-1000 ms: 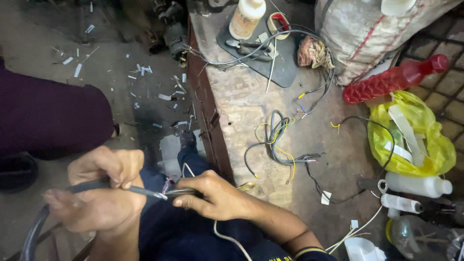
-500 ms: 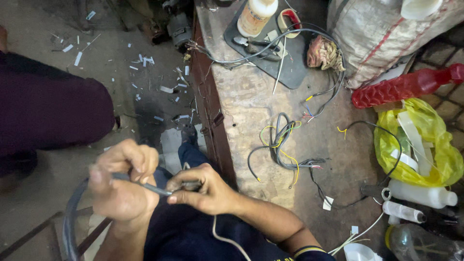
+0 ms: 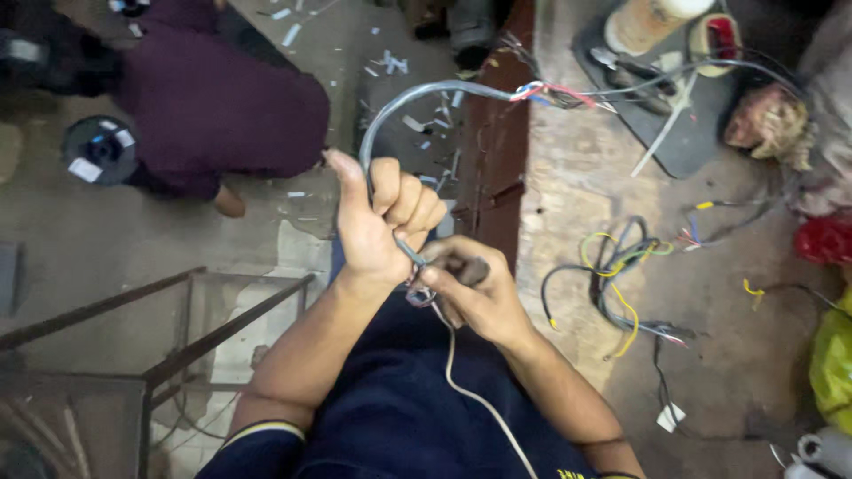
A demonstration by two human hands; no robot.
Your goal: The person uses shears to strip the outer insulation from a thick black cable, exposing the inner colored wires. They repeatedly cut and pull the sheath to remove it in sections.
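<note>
Left hand (image 3: 382, 226) fists the grey cable (image 3: 417, 93), which arcs up and right toward its stripped end; right hand (image 3: 475, 293) (nearer the body) pinches a small tool (image 3: 461, 266) against the cable just below that grip.

Your one head camera looks steeply down, close over your hands, with floor at nine o'clock and worktop (image 3: 710, 293) at three.

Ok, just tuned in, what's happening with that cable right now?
The left hand is fisted around a grey cable that arcs up to stripped coloured wires at its end. The right hand grips a small dark-handled tool against the cable just below the left fist. Loose wire offcuts lie on the workbench alongside.
</note>
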